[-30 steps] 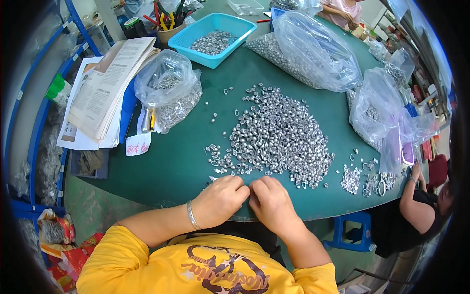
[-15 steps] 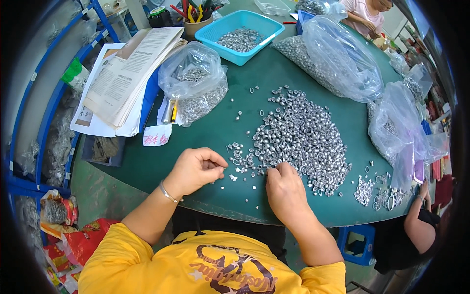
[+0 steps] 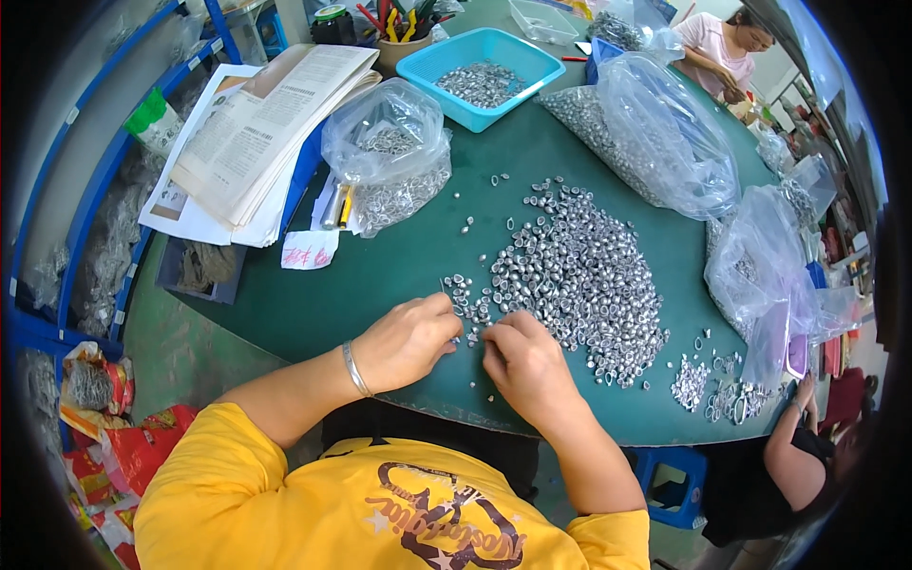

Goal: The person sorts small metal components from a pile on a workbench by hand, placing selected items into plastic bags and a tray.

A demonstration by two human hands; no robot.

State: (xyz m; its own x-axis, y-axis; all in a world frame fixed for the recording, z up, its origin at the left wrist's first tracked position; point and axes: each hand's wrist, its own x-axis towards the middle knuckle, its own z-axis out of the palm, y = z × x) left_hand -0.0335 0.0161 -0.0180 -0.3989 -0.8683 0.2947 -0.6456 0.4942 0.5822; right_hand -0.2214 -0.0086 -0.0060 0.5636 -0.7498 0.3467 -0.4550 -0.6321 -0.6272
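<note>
A large heap of small silver metal pieces (image 3: pixel 589 275), some of them oval rings, is spread on the green tabletop. My left hand (image 3: pixel 410 344) is at the heap's near left edge, its thumb and fingers pinched together; whatever is between them is hidden or too small to name. Close beside it, my right hand (image 3: pixel 528 366) is closed in a pinch too, over the heap's near edge, and its contents are also hidden. A few loose silver bits (image 3: pixel 462 296) lie just beyond my left fingers.
A blue basket (image 3: pixel 432 86) of metal pieces stands at the back. Plastic bags of pieces lie at the back left (image 3: pixel 408 190) and right (image 3: pixel 646 133). Papers (image 3: pixel 271 133) are stacked at left. Smaller piles (image 3: pixel 689 385) lie at right. A person (image 3: pixel 717 47) works across the table.
My left hand has moved right toward the small pieces, and my right hand has shifted left. They are now nearer each other. The whole view has shifted slightly.
</note>
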